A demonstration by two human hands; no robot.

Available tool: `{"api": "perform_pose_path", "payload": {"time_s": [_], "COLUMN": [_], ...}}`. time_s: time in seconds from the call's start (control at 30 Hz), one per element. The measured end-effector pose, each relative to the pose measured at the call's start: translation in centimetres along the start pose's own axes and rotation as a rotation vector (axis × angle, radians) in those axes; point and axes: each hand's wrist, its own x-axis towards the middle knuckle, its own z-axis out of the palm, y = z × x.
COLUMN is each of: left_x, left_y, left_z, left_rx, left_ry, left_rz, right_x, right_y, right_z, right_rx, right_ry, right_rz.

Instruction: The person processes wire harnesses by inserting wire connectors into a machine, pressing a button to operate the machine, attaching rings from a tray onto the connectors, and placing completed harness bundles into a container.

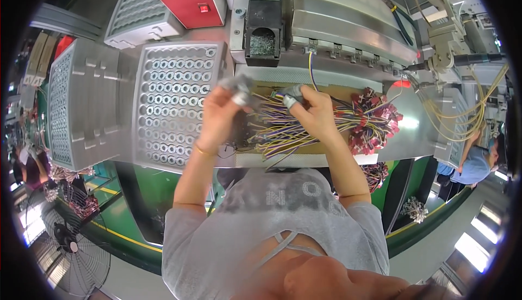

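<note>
Because the perforated metal tray (171,101) sits just left of the cardboard sheet (348,92), parts stay in reach; across the sheet lies the bundle of coloured wires (283,131). Left hand (220,112) pinches a blurred grey piece, right hand (312,110) closes on wire ends.

Left hand (220,112) fingertips motion-blurred; held item perhaps small grey part.

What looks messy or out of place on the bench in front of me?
Mostly the bundle of coloured wires under both hands: loose and tangled, with a few strands hanging over the bench's front edge. The perforated tray looks orderly. Nothing seems spilled or broken.
</note>
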Motion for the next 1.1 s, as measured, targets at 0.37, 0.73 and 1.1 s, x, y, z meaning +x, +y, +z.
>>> {"api": "perform_pose_path", "payload": {"time_s": [0.37,0.73,1.1], "left_x": [-2.0,-2.2,-0.8], "left_y": [-0.9,-0.6,-1.2], "left_z": [4.3,5.8,7.1], "left_rx": [-0.002,0.199,-0.324], "left_ry": [-0.188,-0.139,-0.297], "left_rz": [-0.022,0.175,-0.14], "right_x": [-1.3,-1.9,-1.0], "right_y": [0.7,-1.2,-0.2], "right_z": [-0.5,-1.5,-2.5], "right_rx": [0.112,-0.024,0.147], "right_ry": [0.027,-0.051,0.173], "right_rz": [0.04,-0.036,0.204]}}
